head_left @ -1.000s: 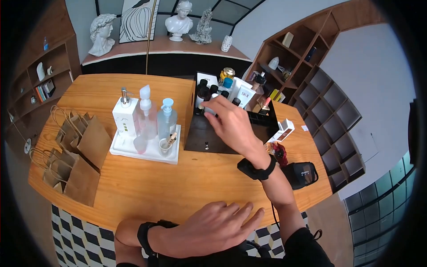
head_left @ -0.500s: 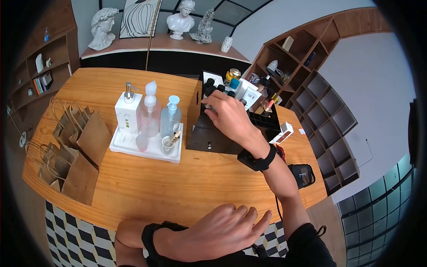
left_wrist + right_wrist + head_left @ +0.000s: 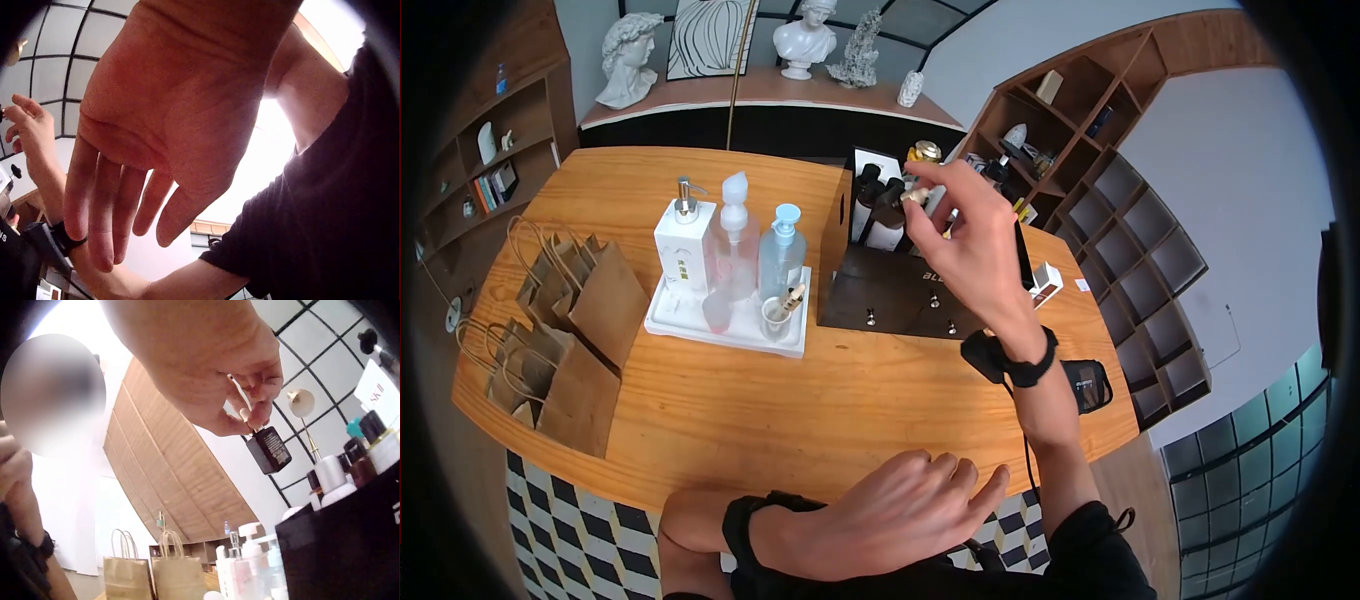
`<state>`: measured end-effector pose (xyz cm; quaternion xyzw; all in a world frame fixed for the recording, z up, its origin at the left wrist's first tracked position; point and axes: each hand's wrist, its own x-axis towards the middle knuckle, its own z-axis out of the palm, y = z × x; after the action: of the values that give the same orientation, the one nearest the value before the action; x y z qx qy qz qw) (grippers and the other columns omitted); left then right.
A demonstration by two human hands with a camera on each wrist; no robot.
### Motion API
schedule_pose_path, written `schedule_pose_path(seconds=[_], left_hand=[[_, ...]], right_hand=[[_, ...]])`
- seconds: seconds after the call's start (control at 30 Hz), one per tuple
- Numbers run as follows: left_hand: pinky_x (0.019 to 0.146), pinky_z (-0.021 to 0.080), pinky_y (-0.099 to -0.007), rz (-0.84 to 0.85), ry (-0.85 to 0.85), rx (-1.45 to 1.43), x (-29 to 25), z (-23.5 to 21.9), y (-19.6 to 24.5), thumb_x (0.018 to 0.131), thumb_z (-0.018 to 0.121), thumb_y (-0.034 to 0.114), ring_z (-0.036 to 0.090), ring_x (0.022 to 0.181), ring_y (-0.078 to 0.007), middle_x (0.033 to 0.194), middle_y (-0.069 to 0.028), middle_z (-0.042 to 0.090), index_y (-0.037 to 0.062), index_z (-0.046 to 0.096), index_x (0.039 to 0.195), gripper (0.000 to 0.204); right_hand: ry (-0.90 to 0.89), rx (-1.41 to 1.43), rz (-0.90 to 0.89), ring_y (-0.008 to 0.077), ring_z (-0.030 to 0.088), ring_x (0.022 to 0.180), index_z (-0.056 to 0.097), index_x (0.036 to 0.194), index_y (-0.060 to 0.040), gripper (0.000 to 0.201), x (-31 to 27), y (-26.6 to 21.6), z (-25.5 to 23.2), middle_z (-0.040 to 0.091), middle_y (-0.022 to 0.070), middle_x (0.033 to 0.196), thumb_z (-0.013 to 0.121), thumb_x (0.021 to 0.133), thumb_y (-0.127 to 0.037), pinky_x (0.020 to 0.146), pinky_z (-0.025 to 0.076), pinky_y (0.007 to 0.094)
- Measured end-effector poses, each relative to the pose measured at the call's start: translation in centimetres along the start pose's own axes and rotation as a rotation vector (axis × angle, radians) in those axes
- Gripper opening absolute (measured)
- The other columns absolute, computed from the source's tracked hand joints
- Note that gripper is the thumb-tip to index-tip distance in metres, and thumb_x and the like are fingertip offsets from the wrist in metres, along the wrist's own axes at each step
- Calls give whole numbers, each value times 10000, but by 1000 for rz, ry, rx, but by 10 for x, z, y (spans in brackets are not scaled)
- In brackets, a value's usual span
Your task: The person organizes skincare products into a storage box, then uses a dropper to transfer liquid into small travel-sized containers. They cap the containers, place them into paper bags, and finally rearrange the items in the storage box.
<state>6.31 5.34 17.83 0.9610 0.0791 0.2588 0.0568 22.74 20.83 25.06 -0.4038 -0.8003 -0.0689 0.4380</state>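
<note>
My right hand [image 3: 975,235] is raised over the black cosmetics organizer [image 3: 880,290]. Its thumb and fingers pinch the pale top of a small, dark, square-sided bottle [image 3: 269,450], which hangs tilted below them with light print on one face. Behind the hand, dark-capped bottles [image 3: 867,190] stand in the organizer; the hand hides part of its contents. A white SK-II tube [image 3: 377,390] shows there in the right wrist view. My left hand [image 3: 890,515] hovers palm down by the table's near edge, fingers loosely extended and holding nothing, as the left wrist view confirms.
Left of the organizer, a white tray [image 3: 730,338] carries a white pump dispenser [image 3: 683,250], a pink bottle [image 3: 735,245], a blue bottle [image 3: 782,262] and a small cup [image 3: 775,318]. Paper bags [image 3: 580,390] stand farther left. A black pouch [image 3: 1088,386] lies right.
My right hand has risen from among the organizer's bottles and shifted right, bringing the small dark bottle into view in its pinch. The left hand has barely moved.
</note>
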Motion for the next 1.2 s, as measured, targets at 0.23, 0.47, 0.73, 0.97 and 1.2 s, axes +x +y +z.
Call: schedule_pose_path(seconds=[0.23, 0.47, 0.73, 0.97, 1.2], left_hand=[[542, 474, -302, 20, -4, 6, 6, 11, 3, 863, 677, 170, 656, 694, -171, 785, -72, 638, -54, 661, 1374, 558], [598, 491, -315, 23, 21, 16, 3, 21, 3, 847, 681, 184, 656, 690, -188, 816, -95, 674, -57, 643, 1389, 594], [723, 508, -336, 9, 37, 10, 5, 29, 2, 852, 680, 174, 677, 746, -209, 829, -100, 682, -63, 639, 1386, 586], [743, 516, -342, 9, 55, 20, 5, 32, 2, 853, 678, 161, 679, 761, -218, 833, -105, 681, -65, 637, 1393, 587], [832, 552, -366, 0, 15, 13, 6, 25, 2, 872, 668, 167, 709, 849, -244, 871, -119, 698, -49, 639, 1404, 575]], right_hand=[[-477, 57, -3, 267, 711, 633, 765, 1118, -46, 237, -87, 8, 31, 725, 112, 980, 732, 883, -49, 596, 583, 395], [-455, 17, 111, 396, 702, 746, 749, 1117, -28, 202, -132, 36, 92, 726, 134, 1035, 724, 922, -73, 642, 580, 479], [-417, 4, 30, 398, 710, 773, 732, 1158, -26, 223, -135, 47, 115, 730, 129, 1042, 726, 941, -77, 635, 576, 478], [-367, -46, 13, 383, 713, 751, 746, 1126, -32, 197, -131, 37, 111, 733, 120, 1027, 738, 937, -84, 620, 573, 459], [52, -8, -125, 288, 688, 638, 747, 1050, -23, 133, -76, 29, 58, 708, 115, 1010, 755, 918, -39, 551, 549, 375]])
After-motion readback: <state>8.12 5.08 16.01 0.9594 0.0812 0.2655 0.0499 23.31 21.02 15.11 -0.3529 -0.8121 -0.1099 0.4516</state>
